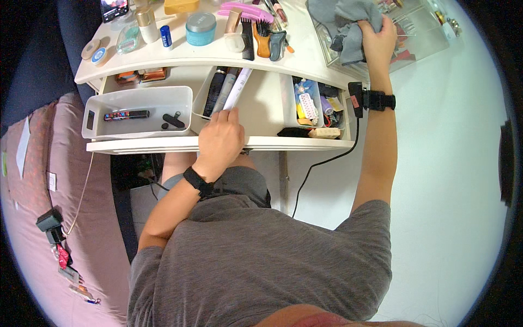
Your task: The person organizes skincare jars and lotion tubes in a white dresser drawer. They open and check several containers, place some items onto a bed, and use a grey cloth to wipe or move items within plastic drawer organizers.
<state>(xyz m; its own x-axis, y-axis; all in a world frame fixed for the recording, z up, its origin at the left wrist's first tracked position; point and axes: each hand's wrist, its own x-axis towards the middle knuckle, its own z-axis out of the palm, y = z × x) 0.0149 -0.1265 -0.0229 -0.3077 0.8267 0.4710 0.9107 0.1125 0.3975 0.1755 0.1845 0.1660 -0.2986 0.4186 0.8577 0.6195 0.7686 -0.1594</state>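
My right hand grips a crumpled grey cloth above a clear plastic organizer at the dresser's right end. Over the front of the open white drawer lies my left hand, fingers reaching inside. Its fingertips meet the lower end of a white tube; whether they grip it or the bin is hidden. A grey tube and a black tube lean beside it in a translucent bin. Left of that, a white plastic bin holds a patterned black tube and small black items.
A small bin of trinkets sits in the drawer's right side. On the dresser top stand a blue jar, a hairbrush, a black comb and a phone. A black cable hangs at the right.
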